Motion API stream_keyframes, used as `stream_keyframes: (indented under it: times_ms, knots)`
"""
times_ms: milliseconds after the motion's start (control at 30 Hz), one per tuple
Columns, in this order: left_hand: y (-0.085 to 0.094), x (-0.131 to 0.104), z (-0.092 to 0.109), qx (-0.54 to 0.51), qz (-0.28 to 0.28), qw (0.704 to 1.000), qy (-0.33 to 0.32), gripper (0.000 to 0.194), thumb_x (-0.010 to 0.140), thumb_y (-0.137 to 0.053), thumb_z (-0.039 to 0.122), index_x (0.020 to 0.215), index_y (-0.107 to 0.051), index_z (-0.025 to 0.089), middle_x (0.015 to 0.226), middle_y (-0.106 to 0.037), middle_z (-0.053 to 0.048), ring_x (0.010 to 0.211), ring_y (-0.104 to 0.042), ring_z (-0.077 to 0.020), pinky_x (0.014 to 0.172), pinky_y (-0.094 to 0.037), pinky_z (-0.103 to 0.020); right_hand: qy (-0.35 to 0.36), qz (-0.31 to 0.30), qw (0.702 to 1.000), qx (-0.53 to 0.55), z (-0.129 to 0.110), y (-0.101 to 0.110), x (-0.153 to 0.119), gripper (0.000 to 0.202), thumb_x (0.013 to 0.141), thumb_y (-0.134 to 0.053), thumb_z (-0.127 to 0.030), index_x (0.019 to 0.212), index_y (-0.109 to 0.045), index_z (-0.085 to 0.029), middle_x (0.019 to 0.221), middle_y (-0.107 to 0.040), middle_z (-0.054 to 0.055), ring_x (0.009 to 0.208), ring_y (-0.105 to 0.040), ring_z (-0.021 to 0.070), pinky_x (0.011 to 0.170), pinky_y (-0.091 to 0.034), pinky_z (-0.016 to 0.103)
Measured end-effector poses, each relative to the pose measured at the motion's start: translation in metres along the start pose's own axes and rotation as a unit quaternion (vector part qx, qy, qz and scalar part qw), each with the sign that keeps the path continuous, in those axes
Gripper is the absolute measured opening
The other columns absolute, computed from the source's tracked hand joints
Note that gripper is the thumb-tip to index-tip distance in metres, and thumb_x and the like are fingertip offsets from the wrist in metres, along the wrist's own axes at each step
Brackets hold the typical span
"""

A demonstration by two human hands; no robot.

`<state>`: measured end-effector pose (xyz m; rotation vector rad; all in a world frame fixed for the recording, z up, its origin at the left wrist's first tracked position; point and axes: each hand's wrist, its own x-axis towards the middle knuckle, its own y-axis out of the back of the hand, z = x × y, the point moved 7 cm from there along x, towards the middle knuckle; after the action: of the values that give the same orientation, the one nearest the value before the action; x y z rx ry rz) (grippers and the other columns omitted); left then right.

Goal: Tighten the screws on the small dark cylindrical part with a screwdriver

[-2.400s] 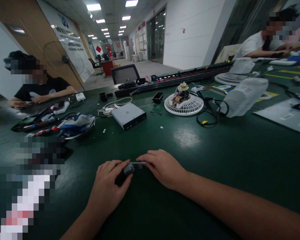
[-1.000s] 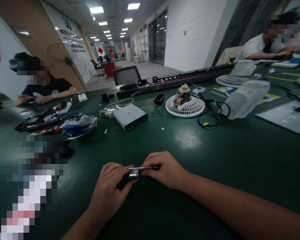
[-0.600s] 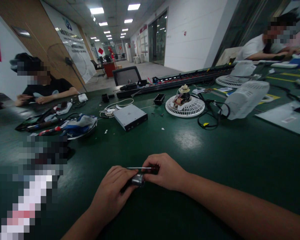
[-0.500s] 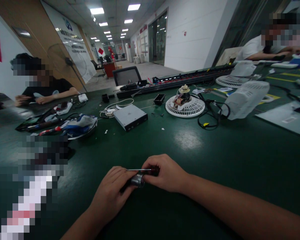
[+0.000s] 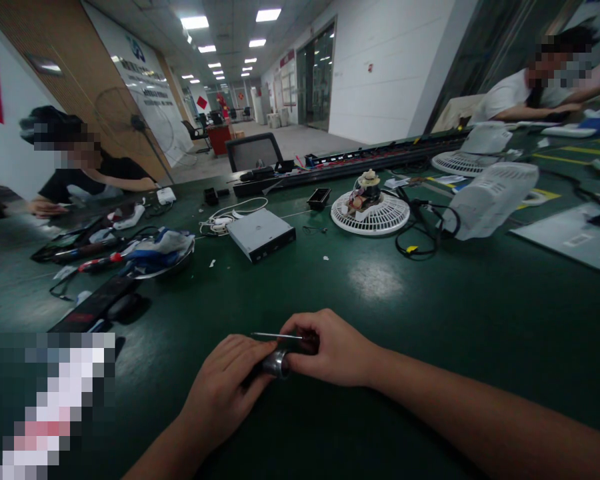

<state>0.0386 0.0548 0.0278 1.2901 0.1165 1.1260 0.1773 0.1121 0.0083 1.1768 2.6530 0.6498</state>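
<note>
A small shiny metal cylinder point(image 5: 277, 364) with an open, ring-like end lies between my two hands. My left hand point(image 5: 230, 377) is closed around it from the left, its fingers over the top and the thumb below. My right hand point(image 5: 330, 348) is closed on a screwdriver point(image 5: 279, 335), whose thin shaft points left above the left fingers. Most of the dark red handle sits hidden in the right palm. The right thumb reaches the cylinder's open end and seems to touch it.
A disc drive point(image 5: 261, 235) lies ahead, left of a white fan grille point(image 5: 370, 217) with a motor on it. Cables and a translucent housing point(image 5: 497, 200) are to the right. Tools and a dish with blue cloth point(image 5: 163, 253) are at left. Two people sit across the table point(image 5: 430, 287).
The screwdriver's tip has lifted slightly off the left fingers. The cylinder has shifted or turned a little, showing more of its open end. The person at left has moved an arm.
</note>
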Motion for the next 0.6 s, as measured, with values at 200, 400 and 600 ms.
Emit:
stream_keyframes:
  times_ms: [200,400,600]
  knots:
    - [0.004,-0.003,-0.008,0.026,0.02,0.998,0.054,0.03,0.085,-0.066,0.022,0.114,-0.06,0.023,0.096,-0.072,-0.005,0.086,-0.069,-0.0202,0.075,-0.057,-0.035,0.013,0.002,0.999,0.042,-0.001,0.002,0.002,0.028,0.084,-0.067,-0.028,0.109,-0.061,-0.018,0.07,-0.054,-0.005,0.059,-0.049,0.0093,0.052,-0.036,0.021]
    - [0.014,-0.013,-0.034,0.061,0.084,0.973,0.204,0.03,0.083,-0.067,0.029,0.112,-0.062,0.024,0.098,-0.073,-0.004,0.084,-0.071,-0.0222,0.074,-0.06,-0.039,0.07,0.105,0.985,-0.114,-0.007,0.022,-0.004,0.014,0.095,-0.049,-0.019,0.104,-0.06,-0.018,0.085,-0.061,0.001,0.07,-0.054,0.0121,0.062,-0.042,0.026]
    - [0.018,-0.016,-0.042,0.073,0.115,0.96,0.244,0.03,0.081,-0.069,0.031,0.109,-0.064,0.024,0.097,-0.074,-0.004,0.083,-0.071,-0.023,0.075,-0.06,-0.041,0.1,0.136,0.961,-0.218,-0.004,0.032,-0.003,0.02,0.094,-0.056,-0.021,0.108,-0.07,-0.024,0.099,-0.064,0.004,0.091,-0.058,0.0164,0.077,-0.046,0.031]
